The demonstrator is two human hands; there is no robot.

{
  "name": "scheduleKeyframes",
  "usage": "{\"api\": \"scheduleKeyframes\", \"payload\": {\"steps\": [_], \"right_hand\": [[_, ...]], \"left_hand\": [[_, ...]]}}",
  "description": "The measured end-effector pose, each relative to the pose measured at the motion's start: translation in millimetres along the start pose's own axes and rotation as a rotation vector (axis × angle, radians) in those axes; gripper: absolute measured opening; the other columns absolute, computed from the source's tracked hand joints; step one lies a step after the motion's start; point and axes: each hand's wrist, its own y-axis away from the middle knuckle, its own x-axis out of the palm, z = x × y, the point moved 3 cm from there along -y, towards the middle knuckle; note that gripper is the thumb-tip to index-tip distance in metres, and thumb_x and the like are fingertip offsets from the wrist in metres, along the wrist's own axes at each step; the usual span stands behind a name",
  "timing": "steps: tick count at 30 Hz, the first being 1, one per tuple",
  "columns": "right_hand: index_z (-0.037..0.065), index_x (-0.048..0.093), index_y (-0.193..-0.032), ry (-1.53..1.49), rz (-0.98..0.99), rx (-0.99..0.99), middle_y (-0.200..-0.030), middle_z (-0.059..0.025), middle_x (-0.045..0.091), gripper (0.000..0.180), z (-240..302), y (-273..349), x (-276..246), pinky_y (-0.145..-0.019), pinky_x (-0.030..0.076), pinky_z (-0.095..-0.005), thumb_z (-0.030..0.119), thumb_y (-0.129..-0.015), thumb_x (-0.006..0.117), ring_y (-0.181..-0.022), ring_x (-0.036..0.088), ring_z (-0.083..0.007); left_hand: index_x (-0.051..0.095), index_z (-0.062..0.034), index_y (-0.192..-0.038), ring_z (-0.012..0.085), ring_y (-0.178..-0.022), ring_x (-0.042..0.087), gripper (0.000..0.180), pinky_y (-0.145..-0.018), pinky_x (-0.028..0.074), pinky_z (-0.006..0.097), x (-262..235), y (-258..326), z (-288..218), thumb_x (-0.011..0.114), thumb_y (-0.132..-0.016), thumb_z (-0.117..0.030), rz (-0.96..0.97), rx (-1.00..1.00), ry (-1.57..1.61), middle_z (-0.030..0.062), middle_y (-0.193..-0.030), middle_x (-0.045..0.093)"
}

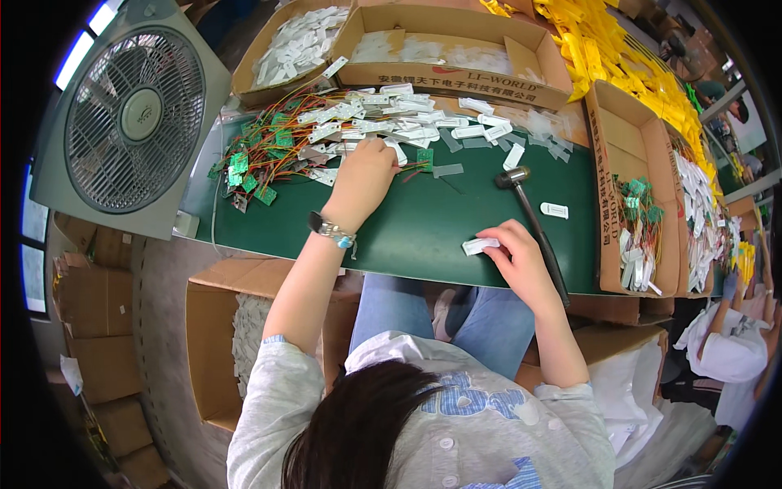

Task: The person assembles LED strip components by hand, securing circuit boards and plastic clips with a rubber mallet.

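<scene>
Stretching across the green tabletop point(423, 220), a heap of small green circuit boards with red and yellow wires point(265, 155) and white plastic shells point(391, 118) crowds its far edge. A metal-headed hammer with a black handle point(533, 220) lies toward the right edge. The left hand point(362, 175) digs into the heap, its grip hidden. The right hand point(517, 253) pinches a white plastic casing point(479, 244) near the front edge.

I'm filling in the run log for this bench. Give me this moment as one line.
left hand: reaching into parts pile | right hand: holding white plastic piece on green mat | hammer: lying beside right hand
</scene>
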Motion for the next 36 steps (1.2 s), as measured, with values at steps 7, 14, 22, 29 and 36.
{"api": "scheduleKeyframes", "payload": {"steps": [7,14,22,29,36], "right_hand": [[0.007,0.068,-0.113,0.066,-0.082,-0.170,-0.110,-0.0113,0.057,0.029,0.9,-9.6,8.5,-0.087,0.048,-0.0376,-0.003,-0.086,0.064,-0.099,0.057,-0.0266],[0.006,0.067,-0.112,0.132,-0.104,-0.215,-0.118,-0.0113,0.057,0.030,-4.3,-1.5,22.5,-0.092,0.048,-0.0405,-0.001,-0.083,0.068,-0.104,0.056,-0.0288],[0.007,0.067,-0.111,0.354,-0.241,-0.172,-0.115,-0.0078,0.060,0.038,-1.2,10.8,26.6,-0.090,0.047,-0.0426,0.015,-0.076,0.079,-0.105,0.056,-0.0293],[0.010,0.068,-0.119,0.320,-0.070,-0.250,-0.126,-0.0105,0.059,0.045,4.7,6.1,12.9,-0.096,0.047,-0.0421,-0.006,-0.077,0.064,-0.111,0.055,-0.0309],[0.006,0.070,-0.104,0.282,-0.068,-0.304,-0.119,-0.0087,0.062,0.027,-3.5,3.9,9.7,-0.091,0.049,-0.0395,-0.003,-0.078,0.070,-0.107,0.057,-0.0299]], "left_hand": [[0.063,-0.0008,-0.100,0.0081,-0.072,0.058,0.016,-0.066,0.049,0.024,-31.6,-6.4,-9.0,0.065,-0.096,-0.016,0.163,-0.399,0.935,0.0036,-0.085,0.066],[0.053,-0.0004,-0.110,0.0149,-0.086,0.064,0.014,-0.080,0.057,0.028,-12.9,59.6,-34.5,0.055,-0.102,-0.012,-0.255,-0.648,1.710,0.0099,-0.099,0.063],[0.048,0.0052,-0.131,0.0256,-0.107,0.064,0.034,-0.099,0.052,0.039,-7.4,121.5,-48.6,0.052,-0.104,-0.016,-0.101,-0.919,1.708,0.0204,-0.130,0.055],[0.062,0.0003,-0.105,0.0143,-0.080,0.064,0.013,-0.068,0.053,0.028,-11.5,108.6,-61.5,0.065,-0.093,-0.006,0.009,-0.488,1.009,0.0068,-0.093,0.062],[0.062,-0.0077,-0.094,0.0272,-0.095,0.056,0.022,-0.092,0.038,0.040,8.2,68.5,-76.7,0.076,-0.078,-0.013,-0.195,-0.147,0.012,0.0081,-0.097,0.059]]}}
